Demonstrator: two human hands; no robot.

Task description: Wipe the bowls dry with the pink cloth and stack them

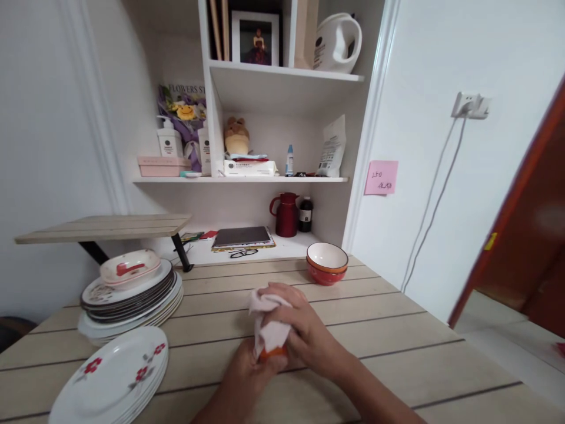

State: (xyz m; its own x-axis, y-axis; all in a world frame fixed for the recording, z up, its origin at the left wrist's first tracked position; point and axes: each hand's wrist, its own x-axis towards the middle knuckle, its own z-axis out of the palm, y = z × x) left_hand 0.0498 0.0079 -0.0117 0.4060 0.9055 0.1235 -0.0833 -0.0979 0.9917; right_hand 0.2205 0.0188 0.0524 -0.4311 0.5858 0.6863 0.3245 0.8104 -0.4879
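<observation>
At about 9 o'clock from the hands sat the front plate stack (110,377) and the back plate stack (132,300), two stacks, the back one topped by one small dish (130,268); couldn't tell which were wiped already. Dead centre, the left hand (241,377) was curled tight under one orange bowl (272,353) while the right hand (304,335) gripped one white cloth (267,321) over it, so I'd say mid-wipe. At 1 o'clock, two nested bowls (327,264) sat untouched.

1. The single camera sits on the person's head, looking forward and slightly down across the table (397,330).
2. It faces the shelves (282,76) and white wall (441,88) behind the table.
3. It is close: the left hand (245,374) and right hand (306,333) fill the lower middle.
</observation>
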